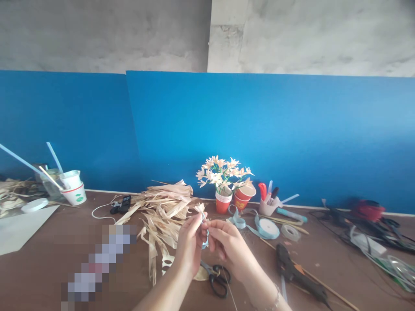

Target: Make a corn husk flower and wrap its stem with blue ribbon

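Observation:
My left hand (pixel 189 246) is closed around the base of a small cream flower (pixel 200 208), made of what looks like dried husk, its petals pointing up. Light blue ribbon (pixel 205 244) shows between my hands, just below the flower. Thumb and finger of my right hand (pixel 228 239) pinch together at the ribbon, touching the left fingertips. A thin thread (pixel 231 291) runs down from under the right hand. Beneath my hands lie black-handled scissors (pixel 218 283), their blades partly hidden by the left wrist.
Dried husks (pixel 167 201) are heaped behind my left hand. Finished flowers (pixel 223 172) stand in red paper cups (pixel 222 204). To the right lie a ribbon roll (pixel 268 228), clear tape (pixel 291 232), a glue gun (pixel 298 276) and cables (pixel 369 242). White cups (pixel 74 194) stand far left.

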A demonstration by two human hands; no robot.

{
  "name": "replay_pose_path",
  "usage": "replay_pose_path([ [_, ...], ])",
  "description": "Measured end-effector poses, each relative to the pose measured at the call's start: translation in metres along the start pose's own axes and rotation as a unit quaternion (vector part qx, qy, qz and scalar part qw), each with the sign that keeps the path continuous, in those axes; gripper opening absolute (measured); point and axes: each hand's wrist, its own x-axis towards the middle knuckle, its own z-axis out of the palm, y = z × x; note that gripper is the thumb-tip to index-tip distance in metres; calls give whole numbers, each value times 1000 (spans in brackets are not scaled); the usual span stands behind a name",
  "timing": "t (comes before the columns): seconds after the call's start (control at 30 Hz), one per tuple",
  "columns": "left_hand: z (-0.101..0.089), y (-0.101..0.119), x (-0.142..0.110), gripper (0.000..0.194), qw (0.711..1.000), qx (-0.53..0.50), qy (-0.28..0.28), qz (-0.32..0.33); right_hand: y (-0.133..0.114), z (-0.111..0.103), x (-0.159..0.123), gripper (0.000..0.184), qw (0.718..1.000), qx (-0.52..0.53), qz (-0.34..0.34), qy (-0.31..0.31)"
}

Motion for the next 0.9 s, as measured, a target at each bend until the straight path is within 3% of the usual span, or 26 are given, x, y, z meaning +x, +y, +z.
replay_pose_path([
  [0.33,1,0,1,34,1000,4,7,5,-1,1,-2,21,1000,16,8,6],
  [0.9,3,-4,-3,24,984,132,49,111,0,7,-3,22,999,7,11,37],
])
